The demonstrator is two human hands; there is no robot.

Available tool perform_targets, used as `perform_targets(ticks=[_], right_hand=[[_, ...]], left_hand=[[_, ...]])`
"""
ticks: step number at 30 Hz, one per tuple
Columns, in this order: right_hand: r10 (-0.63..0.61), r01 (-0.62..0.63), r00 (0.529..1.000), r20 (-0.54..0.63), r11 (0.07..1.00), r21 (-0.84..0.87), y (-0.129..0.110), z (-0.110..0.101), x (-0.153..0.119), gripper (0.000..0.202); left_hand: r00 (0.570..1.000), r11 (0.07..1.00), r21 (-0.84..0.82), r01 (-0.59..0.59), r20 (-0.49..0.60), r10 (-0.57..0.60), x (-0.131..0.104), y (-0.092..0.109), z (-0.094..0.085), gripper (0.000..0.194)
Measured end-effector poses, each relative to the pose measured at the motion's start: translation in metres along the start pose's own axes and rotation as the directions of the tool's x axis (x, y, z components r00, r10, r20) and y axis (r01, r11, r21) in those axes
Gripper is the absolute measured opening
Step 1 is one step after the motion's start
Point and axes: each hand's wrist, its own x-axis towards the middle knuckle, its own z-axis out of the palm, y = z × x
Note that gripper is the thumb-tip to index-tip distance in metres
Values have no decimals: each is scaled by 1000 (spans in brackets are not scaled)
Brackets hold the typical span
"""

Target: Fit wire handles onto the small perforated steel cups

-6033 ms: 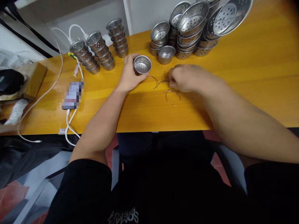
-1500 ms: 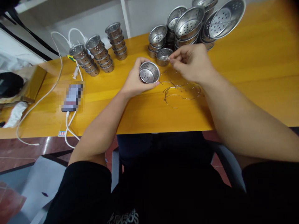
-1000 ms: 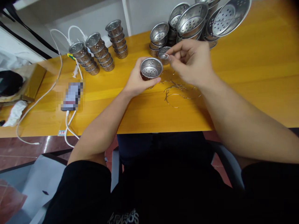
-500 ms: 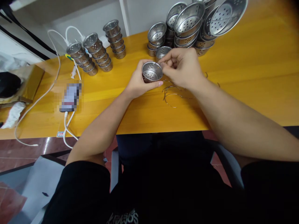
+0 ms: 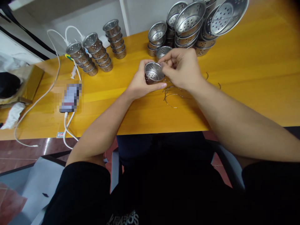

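**Snugly Cradling, Finely Pinching**

Evidently for steadiness, the left hand (image 5: pixel 138 82) is wrapping a perforated metal cup (image 5: pixel 154 73), its fingers curling round the far side and its thumb lying along the 5 o'clock side. The cup's mouth is facing up, probably so that the rim is lying open to work; whether its base is touching the surface (image 5: pixel 246 81) cannot be told. Near the rim's 2 o'clock, the fingers of the right hand (image 5: pixel 181 67) are pressing together on what looks like a thin wire (image 5: pixel 158 63), mostly hidden by them.

Around the held cup, loose curved wires (image 5: pixel 173 94) are lying toward 5 o'clock, presumably for easy reach, some disappearing under the right wrist. At 1 o'clock a low cup (image 5: pixel 163 51) is standing just beyond the right fingers, partly covered and crowding that side. Stacked wider baskets (image 5: pixel 189 22) are standing between 1 and 2 o'clock, while three stacks of small cups (image 5: pixel 96 51) are rising near 10. Well apart, between 8 and 9, a phone (image 5: pixel 71 97) is lying with a white cable (image 5: pixel 66 115) attached.
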Motion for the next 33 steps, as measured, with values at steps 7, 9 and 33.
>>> perform_targets(ticks=[7,9,33], right_hand=[[-43,44,998,-44,998,40,-5,8,2,15],[-31,32,999,-10,993,112,-11,3,1,20],[-24,-60,949,314,965,255,-15,-15,3,80]], left_hand=[[1000,999,39,-4,8,4,-2,9,-2,102],[1000,1000,8,4,29,-4,-1,8,-4,100],[991,1000,20,-16,135,13,1,2,-12,91]])
